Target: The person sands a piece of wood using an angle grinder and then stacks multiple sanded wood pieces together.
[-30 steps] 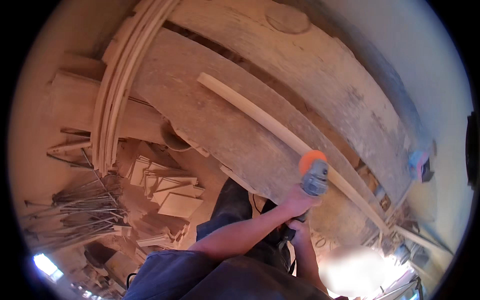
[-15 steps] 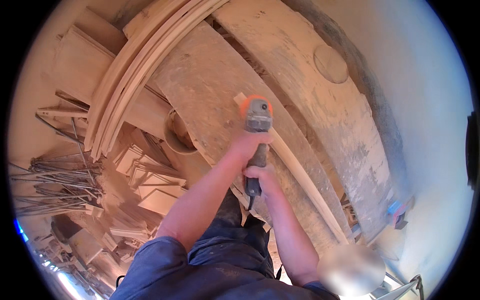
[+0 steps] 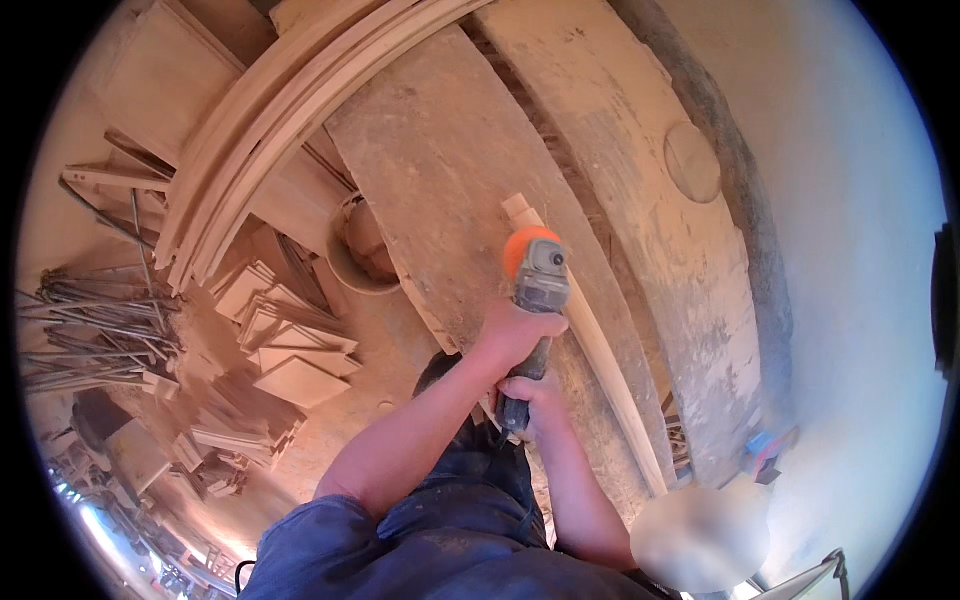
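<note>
An angle grinder (image 3: 543,288) with an orange disc (image 3: 520,248) is held in both my hands. My left hand (image 3: 512,335) wraps the body just behind the grey head. Farther back, my right hand (image 3: 537,398) grips the dark rear end near the cord. The disc sits over a long pale wooden strip (image 3: 612,378), near its far end; whether it touches the wood I cannot tell. Under the strip lies a wide, dusty plank (image 3: 430,130) of the bench.
A second wide plank (image 3: 640,230) bears a round wooden disc (image 3: 692,162). To the left are curved strips (image 3: 270,130), a bucket (image 3: 345,265), stacked thin boards (image 3: 290,345) and a bundle of rods (image 3: 85,330). A blue object (image 3: 762,443) lies by the right wall.
The grinder has come back along the strip toward me, baring more of its far end. Both hands keep their grip. My view has shifted slightly.
</note>
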Motion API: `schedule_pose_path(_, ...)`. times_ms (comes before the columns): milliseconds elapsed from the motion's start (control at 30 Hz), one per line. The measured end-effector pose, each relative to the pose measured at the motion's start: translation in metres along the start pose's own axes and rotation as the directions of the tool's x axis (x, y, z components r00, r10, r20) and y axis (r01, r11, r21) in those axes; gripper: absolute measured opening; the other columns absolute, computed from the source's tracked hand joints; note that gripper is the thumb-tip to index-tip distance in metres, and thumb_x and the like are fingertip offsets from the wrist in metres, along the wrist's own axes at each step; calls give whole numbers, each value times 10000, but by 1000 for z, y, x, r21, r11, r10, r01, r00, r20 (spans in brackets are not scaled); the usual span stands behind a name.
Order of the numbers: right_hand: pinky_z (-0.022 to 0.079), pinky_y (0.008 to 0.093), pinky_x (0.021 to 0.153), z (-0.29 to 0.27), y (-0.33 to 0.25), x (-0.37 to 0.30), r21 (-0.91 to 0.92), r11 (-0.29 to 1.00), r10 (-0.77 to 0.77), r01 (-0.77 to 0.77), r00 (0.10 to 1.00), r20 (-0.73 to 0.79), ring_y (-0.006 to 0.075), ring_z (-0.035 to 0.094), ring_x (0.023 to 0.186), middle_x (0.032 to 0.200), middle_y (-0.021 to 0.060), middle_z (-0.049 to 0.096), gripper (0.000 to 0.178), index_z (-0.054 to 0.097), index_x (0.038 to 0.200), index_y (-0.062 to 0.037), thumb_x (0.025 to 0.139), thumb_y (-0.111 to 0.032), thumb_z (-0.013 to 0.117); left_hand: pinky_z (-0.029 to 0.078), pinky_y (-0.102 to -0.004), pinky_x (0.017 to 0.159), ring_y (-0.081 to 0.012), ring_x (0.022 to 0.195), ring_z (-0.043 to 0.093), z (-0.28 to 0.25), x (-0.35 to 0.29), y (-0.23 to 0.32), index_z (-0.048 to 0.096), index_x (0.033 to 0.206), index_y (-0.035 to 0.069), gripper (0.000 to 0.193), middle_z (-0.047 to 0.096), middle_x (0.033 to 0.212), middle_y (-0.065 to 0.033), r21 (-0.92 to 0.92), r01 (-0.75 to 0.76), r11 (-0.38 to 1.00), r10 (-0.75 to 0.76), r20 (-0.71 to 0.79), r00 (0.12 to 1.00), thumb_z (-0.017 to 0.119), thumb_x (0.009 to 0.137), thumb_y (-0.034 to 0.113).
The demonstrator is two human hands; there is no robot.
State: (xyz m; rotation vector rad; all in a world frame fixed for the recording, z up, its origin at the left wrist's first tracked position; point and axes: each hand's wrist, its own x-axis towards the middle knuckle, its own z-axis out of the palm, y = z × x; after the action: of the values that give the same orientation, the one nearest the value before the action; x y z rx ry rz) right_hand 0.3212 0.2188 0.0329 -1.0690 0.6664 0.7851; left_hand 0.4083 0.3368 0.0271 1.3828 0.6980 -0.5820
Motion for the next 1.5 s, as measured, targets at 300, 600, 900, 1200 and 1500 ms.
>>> schedule_pose_path(300, 519, 346, 538, 16, -27, 15, 56, 998, -29, 27, 999, 31, 222, 653, 596, 719, 107, 650, 178, 656, 879, 3, 725, -68, 711, 529, -368, 581, -202, 603, 642, -2, 17, 12, 695, 867, 25, 251, 667, 750, -88, -75, 77, 994, -70, 96, 993, 799, 765, 230)
schedule_pose_path(600, 511, 316, 570, -97, 67, -85, 192, 981, 3, 15, 996, -93, 171, 631, 627, 785, 61, 648, 265, 640, 935, -14, 692, -54, 738, 531, -387, 530, -236, 560, 646, 110, -75, -83, 652, 891, 9, 215, 647, 706, -106, 22, 201, 979, -201, 234, 951, 769, 775, 148)
schedule_pose_path(900, 514, 320, 570, -242, 163, -212, 251, 957, -93, 146, 973, -211, 160, 632, 617, 754, 48, 650, 321, 648, 960, -11, 668, -72, 764, 543, -386, 582, -263, 572, 644, 236, -170, -229, 648, 879, 11, 203, 642, 696, -124, 172, 164, 971, -213, 326, 921, 723, 808, 186)
schedule_pose_path(1200, 528, 329, 574, -335, 268, -335, 491, 827, -86, 274, 924, -372, 180, 649, 608, 729, 84, 661, 241, 652, 884, -13, 675, -51, 763, 528, -353, 609, -172, 633, 644, 351, -279, -349, 707, 839, 30, 220, 679, 752, -60, 471, -11, 882, -236, 461, 855, 808, 737, 197)
schedule_pose_path(1500, 513, 316, 595, -326, 233, -290, 295, 928, -148, 228, 951, -270, 166, 642, 653, 756, 61, 652, 273, 649, 928, -8, 683, -72, 751, 519, -367, 597, -198, 599, 611, 314, -233, -321, 670, 849, 57, 189, 623, 707, -55, 314, 66, 947, -174, 331, 928, 765, 795, 211)
